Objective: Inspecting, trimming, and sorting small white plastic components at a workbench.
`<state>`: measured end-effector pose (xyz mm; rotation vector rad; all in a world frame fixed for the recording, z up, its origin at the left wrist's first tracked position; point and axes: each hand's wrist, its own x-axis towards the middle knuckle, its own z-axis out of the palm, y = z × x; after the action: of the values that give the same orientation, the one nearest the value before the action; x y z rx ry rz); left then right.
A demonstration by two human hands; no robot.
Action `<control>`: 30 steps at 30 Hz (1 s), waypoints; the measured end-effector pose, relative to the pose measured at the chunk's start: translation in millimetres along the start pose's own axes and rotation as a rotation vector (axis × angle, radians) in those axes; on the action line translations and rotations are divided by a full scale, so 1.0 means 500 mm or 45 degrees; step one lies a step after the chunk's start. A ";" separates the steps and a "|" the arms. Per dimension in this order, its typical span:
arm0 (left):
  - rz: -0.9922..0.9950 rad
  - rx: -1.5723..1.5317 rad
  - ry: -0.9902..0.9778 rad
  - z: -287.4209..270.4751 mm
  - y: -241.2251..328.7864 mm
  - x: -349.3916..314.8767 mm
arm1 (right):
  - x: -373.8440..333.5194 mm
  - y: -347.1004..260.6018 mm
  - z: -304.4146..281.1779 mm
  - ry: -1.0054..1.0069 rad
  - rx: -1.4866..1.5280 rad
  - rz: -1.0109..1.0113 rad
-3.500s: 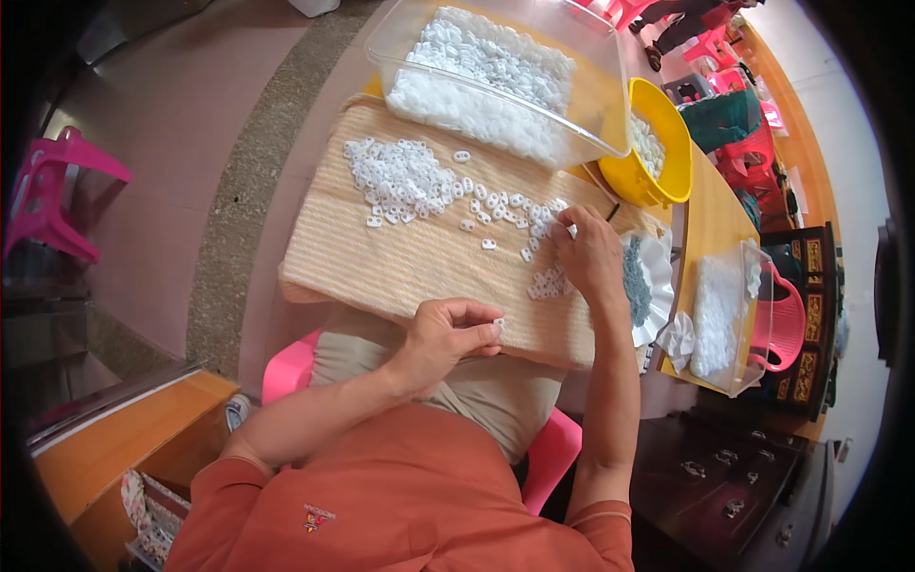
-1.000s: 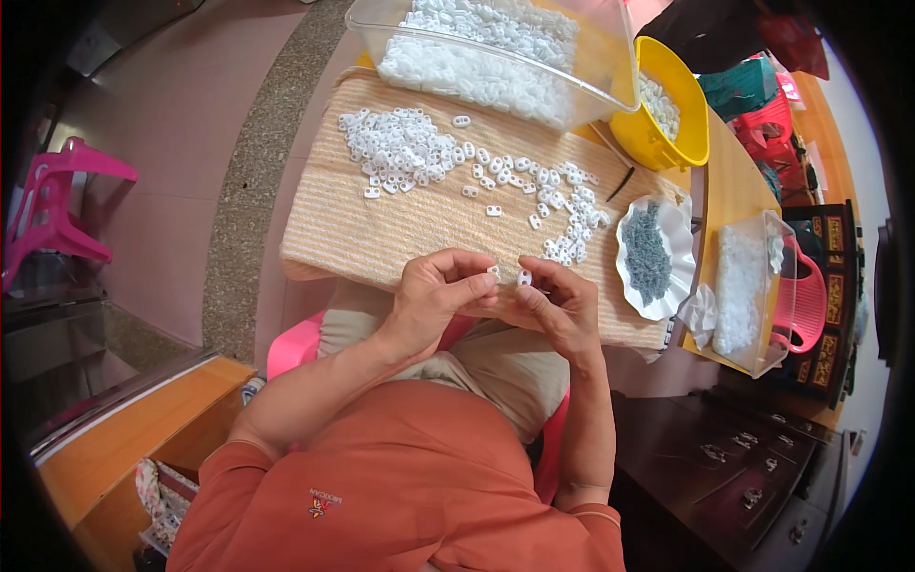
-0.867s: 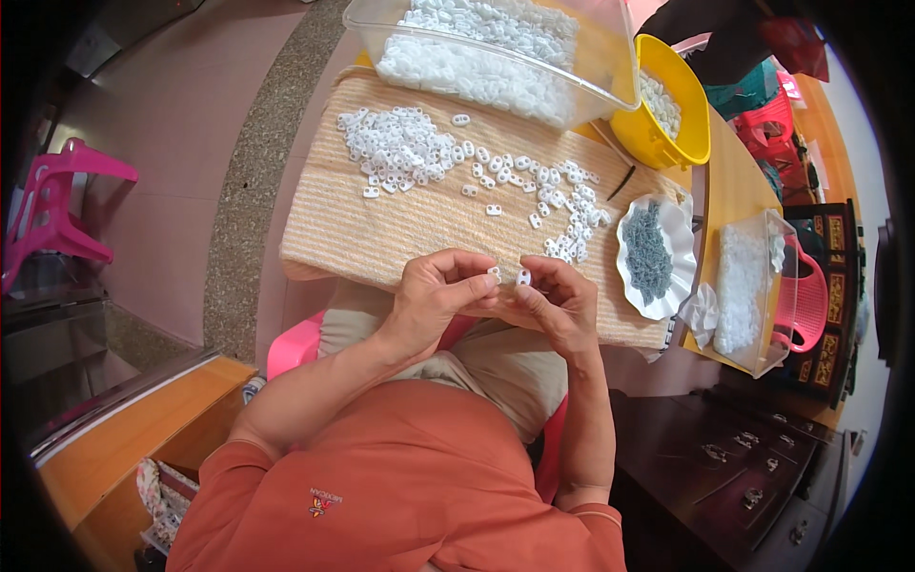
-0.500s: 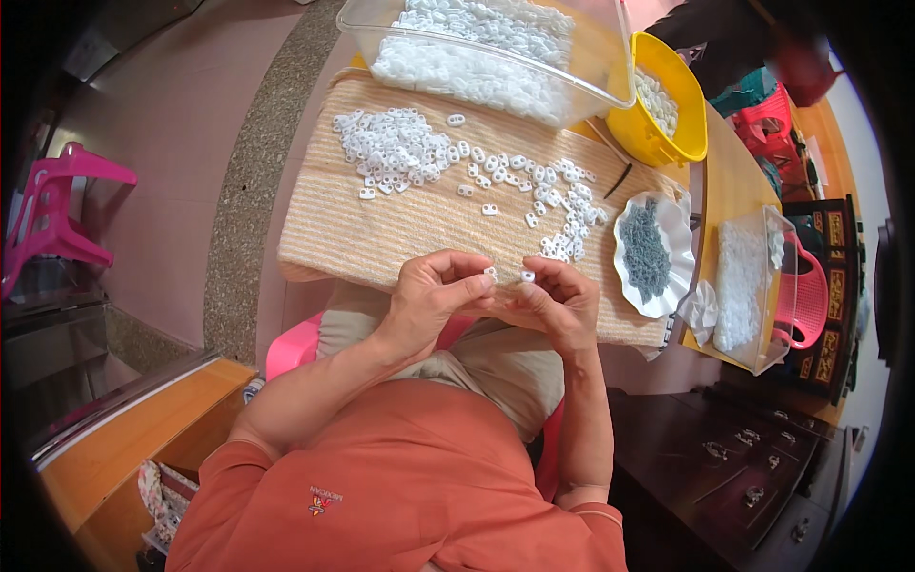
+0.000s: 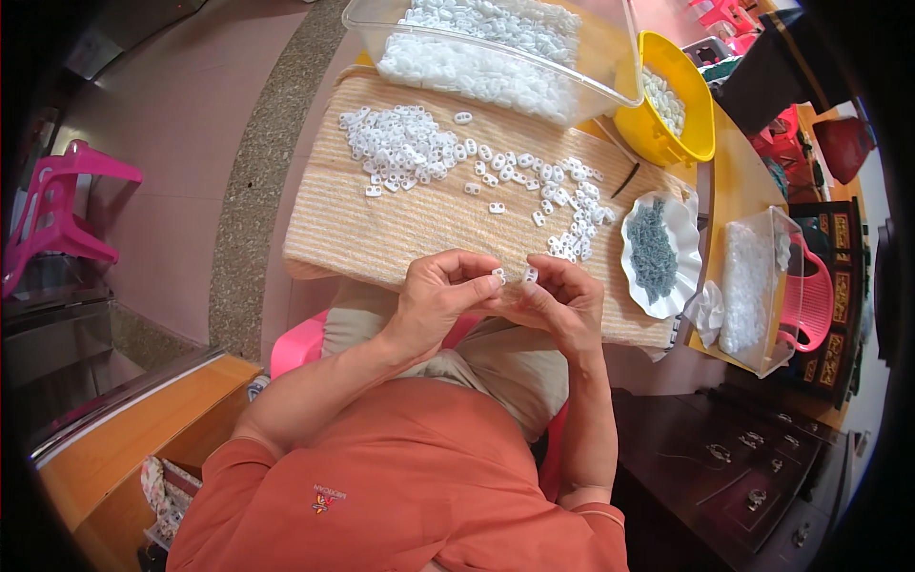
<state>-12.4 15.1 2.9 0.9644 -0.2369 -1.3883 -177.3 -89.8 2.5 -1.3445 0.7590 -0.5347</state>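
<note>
My left hand (image 5: 440, 297) pinches a small white plastic piece (image 5: 498, 275) with holes in it between thumb and forefinger. Close beside it, my right hand (image 5: 569, 303) grips a second white plastic piece (image 5: 530, 274), with dark holes showing. Both hands are held over my lap at the near edge of a striped, tan cloth (image 5: 381, 234). On the cloth lies a dense pile of white two-holed oval pieces (image 5: 400, 143), and a looser scatter of them (image 5: 577, 219) trails to the right. A white scalloped dish (image 5: 684, 257) holds many small grey-green parts (image 5: 652, 250).
A clear plastic bin (image 5: 610, 93) of white pieces stands at the back, beside a yellow bucket (image 5: 702, 114) with pale pieces. Another clear box (image 5: 777, 334) is at the right. Pink plastic stools (image 5: 81, 205) stand at the left and far right. A dark cabinet (image 5: 705, 477) lies lower right.
The piece in my right hand has turned, so its holes now show. Both hands stay close together, and the whole view has shifted slightly.
</note>
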 end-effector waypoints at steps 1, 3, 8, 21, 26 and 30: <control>0.005 -0.002 -0.008 0.000 0.000 0.001 | -0.001 0.000 0.001 0.005 0.026 0.036; 0.009 -0.003 -0.014 0.000 -0.001 0.001 | -0.002 0.002 0.001 0.010 0.053 0.073; 0.006 0.000 -0.010 0.000 -0.004 0.001 | -0.003 0.006 0.000 -0.005 0.051 0.040; -0.023 0.008 -0.052 -0.006 -0.009 0.003 | -0.009 0.017 0.000 -0.061 0.022 0.065; -0.025 0.005 -0.075 -0.007 -0.012 0.004 | -0.010 0.010 0.006 -0.087 0.142 0.084; -0.018 0.025 -0.092 -0.006 -0.010 0.004 | -0.008 0.013 0.004 -0.118 0.128 0.063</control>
<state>-13.5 15.2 -3.2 0.9346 -0.2992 -1.4376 -179.2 -84.6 -2.9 -1.2461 0.6790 -0.4625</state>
